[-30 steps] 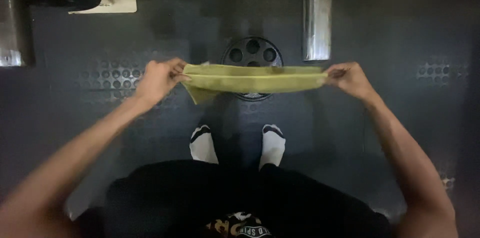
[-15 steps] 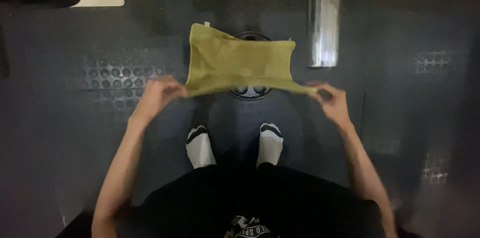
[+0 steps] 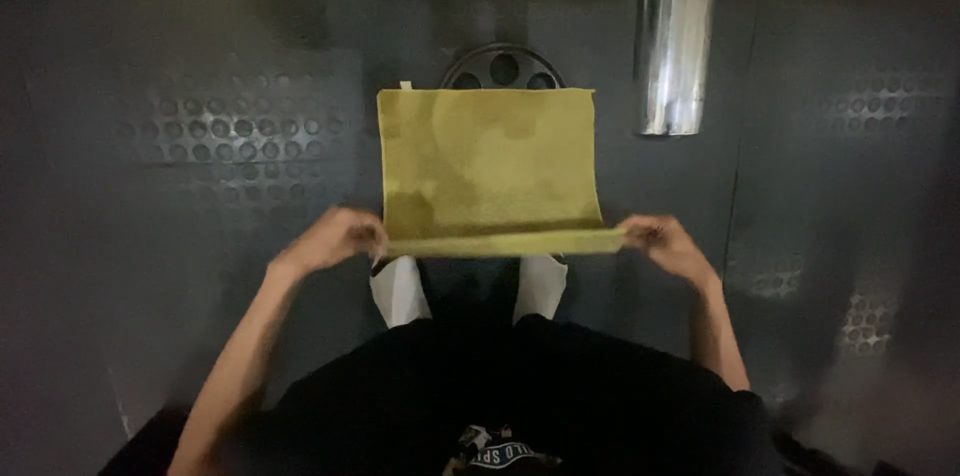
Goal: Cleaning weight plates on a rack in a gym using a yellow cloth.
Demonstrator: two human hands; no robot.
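Dim, murky overhead view, glare along the steel pipe [image 3: 676, 31], dark vignetted corners, soft motion blur throughout.

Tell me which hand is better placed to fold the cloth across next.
Neither clearly: left hand and right hand each pinch a near corner of the yellow cloth, level and about equally far from its middle. Probably either.

A left hand [image 3: 335, 239] and right hand [image 3: 660, 239] pinch the near corners of a yellow-green cloth [image 3: 487, 168], spread flat above a dark studded floor [image 3: 200, 146], beside a metal pipe [image 3: 677, 31].
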